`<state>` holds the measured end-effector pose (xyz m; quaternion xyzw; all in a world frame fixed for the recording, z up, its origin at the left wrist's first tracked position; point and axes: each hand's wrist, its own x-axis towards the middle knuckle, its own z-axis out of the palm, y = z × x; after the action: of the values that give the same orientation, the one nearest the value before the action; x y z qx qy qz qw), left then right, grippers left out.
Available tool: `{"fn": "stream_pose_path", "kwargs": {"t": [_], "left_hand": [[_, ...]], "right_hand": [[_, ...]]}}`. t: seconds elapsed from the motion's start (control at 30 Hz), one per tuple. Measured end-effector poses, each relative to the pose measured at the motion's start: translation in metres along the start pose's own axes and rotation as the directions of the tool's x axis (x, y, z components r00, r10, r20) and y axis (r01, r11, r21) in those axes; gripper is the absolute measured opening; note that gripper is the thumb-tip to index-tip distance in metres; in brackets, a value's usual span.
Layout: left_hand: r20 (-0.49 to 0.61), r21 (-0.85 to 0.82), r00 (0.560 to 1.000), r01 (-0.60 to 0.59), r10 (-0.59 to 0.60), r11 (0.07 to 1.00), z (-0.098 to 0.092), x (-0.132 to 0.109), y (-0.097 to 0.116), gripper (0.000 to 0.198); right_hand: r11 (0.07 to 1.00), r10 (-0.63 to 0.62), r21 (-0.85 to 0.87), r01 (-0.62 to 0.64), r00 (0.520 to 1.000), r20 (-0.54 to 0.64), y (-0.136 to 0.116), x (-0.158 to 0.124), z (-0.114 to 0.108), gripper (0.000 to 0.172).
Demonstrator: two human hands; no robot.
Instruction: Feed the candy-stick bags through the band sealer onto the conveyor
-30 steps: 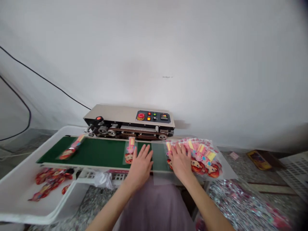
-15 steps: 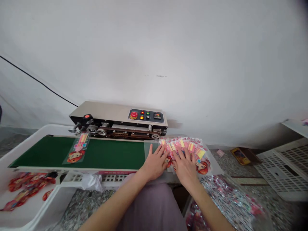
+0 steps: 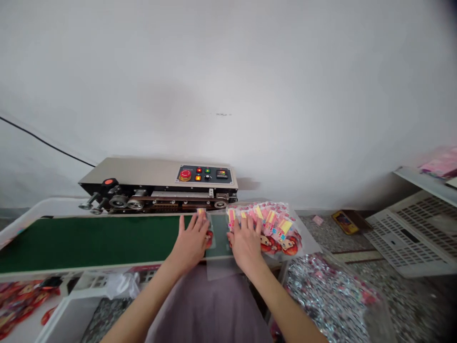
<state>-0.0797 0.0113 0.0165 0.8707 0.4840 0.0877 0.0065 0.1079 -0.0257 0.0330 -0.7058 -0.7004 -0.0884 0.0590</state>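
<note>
My left hand [image 3: 191, 242] lies flat, fingers spread, over a clear packet [image 3: 209, 234] with a red-haired cartoon figure on the right end of the green conveyor belt [image 3: 107, 240]. Most of that packet is hidden under the hand. To its right, my right hand [image 3: 247, 242] also rests flat with fingers apart, on the left side of a fanned row of similar packets [image 3: 274, 228]. Behind the belt stands a band sealing machine [image 3: 143, 174] with a red stop button and lit switches.
A white bin [image 3: 43, 317] holding red-printed packets stands below the belt at left. A large clear bag [image 3: 328, 300] of shiny pieces is at lower right. Farther right are a white perforated crate [image 3: 400, 238] and a small yellow-and-brown box [image 3: 346, 223] on the floor.
My left hand has moved left onto the belt, with a packet under it. My right hand has shifted left over the fan. The packet on the belt's left part is gone from view.
</note>
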Motion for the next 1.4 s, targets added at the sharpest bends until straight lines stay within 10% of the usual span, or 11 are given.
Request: {"fn": "stream_pose_path", "kwargs": {"t": [0.33, 0.7, 0.97, 1.4], "left_hand": [[-0.053, -0.132, 0.977, -0.211, 0.205, 0.969, 0.032, 0.027, 0.061, 0.051], [-0.049, -0.029, 0.998, 0.029, -0.030, 0.999, 0.010, 0.006, 0.028, 0.045], [-0.054, -0.144, 0.980, -0.197, 0.191, 0.970, 0.029, 0.034, 0.062, 0.051], [-0.041, -0.009, 0.999, -0.026, 0.026, 1.000, 0.008, 0.009, 0.004, 0.047]], "right_hand": [[0.995, 0.005, -0.104, -0.006, 1.000, -0.004, 0.054, -0.014, 0.004, 0.053], [1.000, -0.006, 0.006, 0.006, 0.999, -0.044, 0.013, 0.002, 0.009, 0.043], [0.998, -0.036, -0.061, 0.035, 0.999, -0.005, 0.049, -0.015, 0.009, 0.042], [0.997, -0.076, 0.018, 0.076, 0.996, 0.049, 0.030, -0.004, 0.005, 0.044]]}}
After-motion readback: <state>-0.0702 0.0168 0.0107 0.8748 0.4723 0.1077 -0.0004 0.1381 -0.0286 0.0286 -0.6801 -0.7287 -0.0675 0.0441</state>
